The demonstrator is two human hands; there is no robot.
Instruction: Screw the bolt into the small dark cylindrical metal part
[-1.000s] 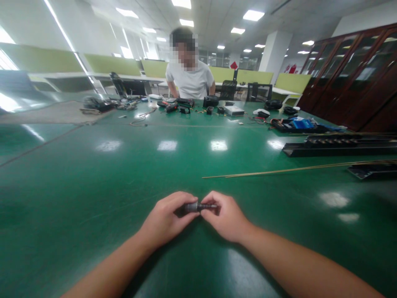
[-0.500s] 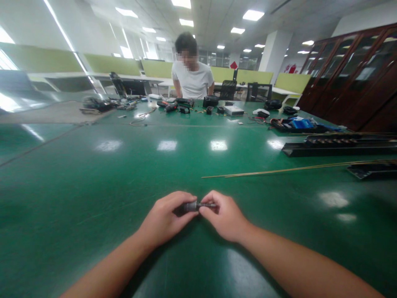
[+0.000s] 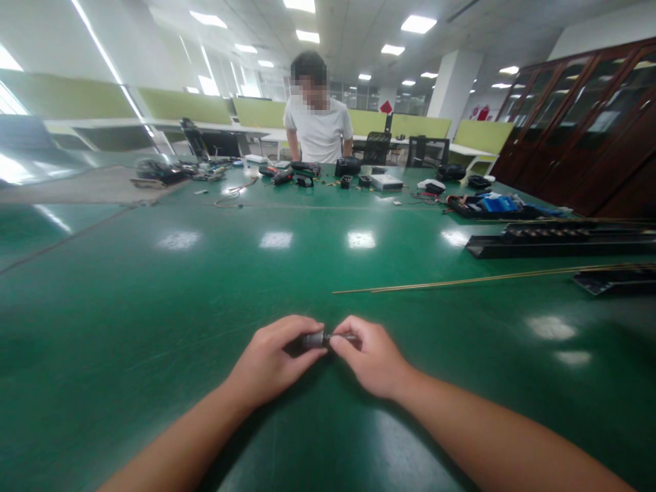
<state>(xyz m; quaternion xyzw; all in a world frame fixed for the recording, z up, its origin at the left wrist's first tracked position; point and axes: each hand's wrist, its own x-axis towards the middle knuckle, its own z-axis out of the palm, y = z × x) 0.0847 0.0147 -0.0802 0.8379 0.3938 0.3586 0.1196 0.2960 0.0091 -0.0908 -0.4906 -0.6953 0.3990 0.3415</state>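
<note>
A small grey metal cylinder [image 3: 313, 339] lies level between my hands, just above or on the green tabletop. From its right end sticks out a thin dark shaft [image 3: 350, 336] with ridges that look like a thread or spiral. My left hand [image 3: 274, 355] grips the cylinder between thumb and fingers, hiding its left end. The thumb and forefinger of my right hand [image 3: 372, 355] pinch the shaft close to the cylinder and cover much of it.
Thin brass-coloured rods [image 3: 435, 283] lie beyond my right hand. Black metal channels [image 3: 543, 247] are farther right. Along the far edge sit a power tool [image 3: 281, 176], a white box [image 3: 386, 182] and a tray of blue items [image 3: 497, 203]. A person in a white shirt [image 3: 318, 130] is across the table.
My right thumb and fingertips have shifted slightly on the shaft and now cover more of it. My left hand keeps its grip on the cylinder, almost still.
</note>
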